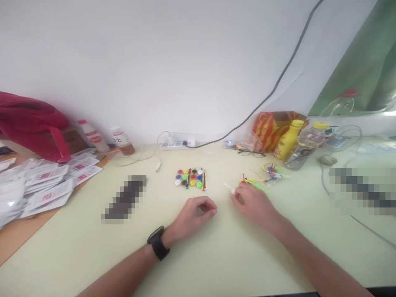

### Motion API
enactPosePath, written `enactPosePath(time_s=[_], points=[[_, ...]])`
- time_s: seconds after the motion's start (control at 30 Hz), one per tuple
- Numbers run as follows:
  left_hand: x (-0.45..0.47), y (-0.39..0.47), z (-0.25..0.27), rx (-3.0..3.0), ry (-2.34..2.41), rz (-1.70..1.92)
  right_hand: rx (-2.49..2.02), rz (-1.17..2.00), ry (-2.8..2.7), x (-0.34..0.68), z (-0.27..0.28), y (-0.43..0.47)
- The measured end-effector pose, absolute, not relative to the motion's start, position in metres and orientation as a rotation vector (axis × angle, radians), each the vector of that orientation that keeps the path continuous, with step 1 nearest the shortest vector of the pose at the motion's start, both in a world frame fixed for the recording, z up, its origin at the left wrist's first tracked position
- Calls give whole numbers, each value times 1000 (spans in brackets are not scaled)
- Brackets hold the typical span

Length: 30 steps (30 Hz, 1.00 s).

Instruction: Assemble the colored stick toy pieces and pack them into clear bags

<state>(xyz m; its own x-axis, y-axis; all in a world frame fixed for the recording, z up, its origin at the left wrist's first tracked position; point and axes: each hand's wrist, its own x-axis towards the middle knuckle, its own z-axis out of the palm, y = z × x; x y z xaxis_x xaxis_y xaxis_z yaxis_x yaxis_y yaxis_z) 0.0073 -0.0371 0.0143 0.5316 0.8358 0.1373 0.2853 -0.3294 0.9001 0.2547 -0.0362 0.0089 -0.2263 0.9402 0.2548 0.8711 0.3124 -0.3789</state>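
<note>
My right hand is closed, thumb and fingers pinching a small white plastic piece with a thin stem that points left. Close beyond that hand lies a loose pile of coloured plastic sticks in red, yellow, blue and green. My left hand rests over the table with its fingers curled and thumb and fingertips together; nothing shows in it. Beyond the left hand are neat rows of small round coloured discs, with thin coloured sticks laid upright beside and between them.
A power strip stands against the wall, with eyeglasses to its right. A yellow bottle, a clear bottle and a striped bag are at back right. White packets cover the left side, near a drink bottle.
</note>
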Motion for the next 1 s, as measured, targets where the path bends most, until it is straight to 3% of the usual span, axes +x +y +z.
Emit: enactPosePath(time_s=[0.1, 0.17, 0.37, 0.47, 0.67, 1.0], points=[[7, -33, 18, 1777, 904, 787, -1620, 238, -2047, 257, 13, -34], [7, -28, 24, 1674, 903, 889, -1514, 423, -1954, 247, 18, -38], [27, -7, 68, 1652, 967, 1292, -970, 1538, -1484, 174, 36, -70], [48, 1, 92, 1927, 936, 1297, -606, 1885, -1229, 136, 44, -81], [77, 6, 119, 2255, 779, 1172, -521, 1870, -766, 101, 61, -78], [80, -23, 142, 2319, 545, 1067, -384, 1918, -947, 106, 71, -83]])
